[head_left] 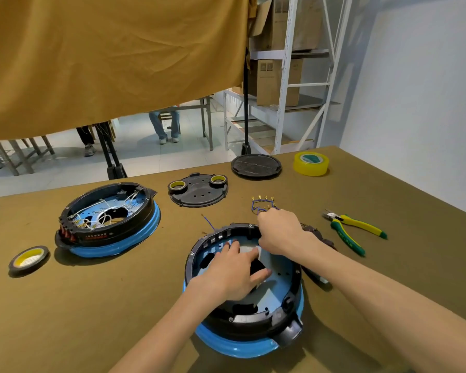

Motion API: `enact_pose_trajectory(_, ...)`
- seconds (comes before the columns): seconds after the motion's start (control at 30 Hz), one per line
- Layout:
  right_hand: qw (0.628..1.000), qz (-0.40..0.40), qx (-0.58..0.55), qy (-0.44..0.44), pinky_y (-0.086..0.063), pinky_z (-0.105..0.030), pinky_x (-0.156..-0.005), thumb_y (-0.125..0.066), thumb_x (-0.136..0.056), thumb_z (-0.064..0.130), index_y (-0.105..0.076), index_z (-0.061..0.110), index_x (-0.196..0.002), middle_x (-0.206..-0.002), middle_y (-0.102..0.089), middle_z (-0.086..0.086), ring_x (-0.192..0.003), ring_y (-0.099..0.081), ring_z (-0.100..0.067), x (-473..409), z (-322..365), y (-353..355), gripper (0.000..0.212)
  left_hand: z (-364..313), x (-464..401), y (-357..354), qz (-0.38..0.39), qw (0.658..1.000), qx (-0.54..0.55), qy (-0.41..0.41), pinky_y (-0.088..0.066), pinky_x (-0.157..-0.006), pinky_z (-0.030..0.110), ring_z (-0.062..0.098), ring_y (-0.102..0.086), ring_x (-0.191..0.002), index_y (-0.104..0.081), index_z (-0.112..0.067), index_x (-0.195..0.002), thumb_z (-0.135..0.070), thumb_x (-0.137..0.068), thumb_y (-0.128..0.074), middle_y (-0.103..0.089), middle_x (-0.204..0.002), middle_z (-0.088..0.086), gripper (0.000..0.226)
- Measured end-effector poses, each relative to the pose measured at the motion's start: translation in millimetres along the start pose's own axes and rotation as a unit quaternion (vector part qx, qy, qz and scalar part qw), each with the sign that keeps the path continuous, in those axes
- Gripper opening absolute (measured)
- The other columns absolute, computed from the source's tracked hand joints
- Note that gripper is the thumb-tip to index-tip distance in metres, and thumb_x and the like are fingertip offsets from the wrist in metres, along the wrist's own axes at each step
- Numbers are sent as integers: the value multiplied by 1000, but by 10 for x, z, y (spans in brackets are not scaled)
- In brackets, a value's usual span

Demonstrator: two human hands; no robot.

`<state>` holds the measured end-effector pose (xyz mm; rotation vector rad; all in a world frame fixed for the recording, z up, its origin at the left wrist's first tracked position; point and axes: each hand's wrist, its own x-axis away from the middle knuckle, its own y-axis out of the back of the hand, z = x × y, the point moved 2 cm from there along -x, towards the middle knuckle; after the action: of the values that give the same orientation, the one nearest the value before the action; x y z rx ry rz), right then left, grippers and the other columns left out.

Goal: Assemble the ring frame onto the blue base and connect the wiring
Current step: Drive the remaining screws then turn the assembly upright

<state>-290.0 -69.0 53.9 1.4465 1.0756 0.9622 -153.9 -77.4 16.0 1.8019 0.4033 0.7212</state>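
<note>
The blue base [234, 345] lies near the table's front edge with the black ring frame [253, 320] seated on it. My left hand [234, 270] reaches inside the ring, fingers spread flat on a white piece [246, 249] on the blue floor. At the ring's far rim my right hand [279, 232] is closed around a bundle of blue wires [262, 204] with gold terminals that fan out above the fist. One loose blue wire [209, 222] sticks up beside the ring's far left rim.
A second blue base with ring and white wiring [108, 219] sits at the left. Behind are a black cover plate [199, 193] carrying two small tape rolls, a round stand foot [256, 165] and yellow tape [310, 164]. Pliers [353, 230] lie right; a tape roll [28, 259] left.
</note>
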Motion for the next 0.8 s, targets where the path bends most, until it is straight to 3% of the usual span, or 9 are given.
enact_pose_trajectory(0.1, 994, 105, 12, -8, -47, -31, -65, -61, -91, 22, -57, 10, -99, -91, -61, -6, -80, -64, -28, 49, -32, 112, 15, 27, 39, 11, -3, 998, 35, -43, -30, -117, 47, 36, -28, -147, -40, -27, -155, -56, -106, -38, -35, -154, 18, 57)
enact_pose_trajectory(0.2, 982, 189, 1, -20, -46, -22, -44, -61, -90, 17, -51, 8, -77, -71, -57, -4, -49, -59, -17, 10, -142, 344, 19, -1, 89, 14, -5, 997, 47, -63, -21, -124, 47, 32, -15, -156, -44, -31, -153, -50, -108, -39, -21, -168, 15, 49)
enact_pose_trajectory(0.27, 982, 187, -17, 26, -54, -30, -57, -68, -89, 21, -60, 8, -91, -90, -66, -7, -71, -65, -22, -71, -153, 392, 15, -25, 135, -2, -18, 998, 13, -52, -25, -121, 44, 31, -19, -154, -44, -27, -151, -45, -108, -40, -26, -165, 16, 47)
enact_pose_trajectory(0.37, 970, 177, -137, 92, -53, -44, -97, -69, -91, 28, -54, 14, -139, -135, -59, -8, -118, -59, -30, -112, 34, 254, 52, -49, 242, -62, -29, 999, -30, 23, -28, -119, 46, 37, -26, -148, -42, -15, -148, -47, -107, -38, -33, -158, 19, 52)
enact_pose_trajectory(0.43, 974, 116, -152, 126, -53, -43, -93, -64, -96, 28, -59, 12, -130, -128, -61, -11, -114, -60, -32, -116, 204, 111, 38, -91, 319, -125, -13, 996, -44, 72, -24, -121, 50, 44, -19, -150, -33, -12, -152, -51, -107, -36, -22, -163, 25, 60)
enact_pose_trajectory(0.53, 993, 1, -50, 109, -48, -38, -72, -57, -96, 16, -58, 9, -99, -101, -61, -13, -100, -65, -37, -159, 248, 0, 8, -128, 360, -163, -12, 994, -24, 104, -16, -124, 54, 45, -4, -155, -17, -15, -160, -54, -108, -30, -3, -168, 27, 67)
enact_pose_trajectory(0.6, 998, 20, -5, 62, -44, -36, -69, -58, -94, 16, -52, 11, -97, -98, -56, -12, -99, -64, -35, -135, 163, 22, 9, -124, 339, -126, -28, 994, -9, 102, -21, -123, 53, 44, -9, -154, -18, -18, -160, -54, -108, -28, -7, -168, 21, 64)
enact_pose_trajectory(0.7, 995, 96, 21, 7, -44, -38, -73, -58, -94, 16, -55, 10, -114, -107, -55, -11, -91, -56, -31, -85, -17, 67, 21, -157, 287, -73, -37, 995, -27, 89, -32, -115, 50, 43, -25, -146, -28, -20, -156, -54, -108, -28, -18, -165, 15, 59)
enact_pose_trajectory(0.8, 991, 121, -20, 45, -47, -40, -77, -57, -94, 18, -50, 12, -118, -116, -57, -12, -95, -56, -31, -105, -100, 71, 25, -208, 221, -36, -18, 995, -16, 99, -39, -106, 46, 41, -39, -130, -38, -15, -146, -56, -107, -31, -33, -146, 23, 57)
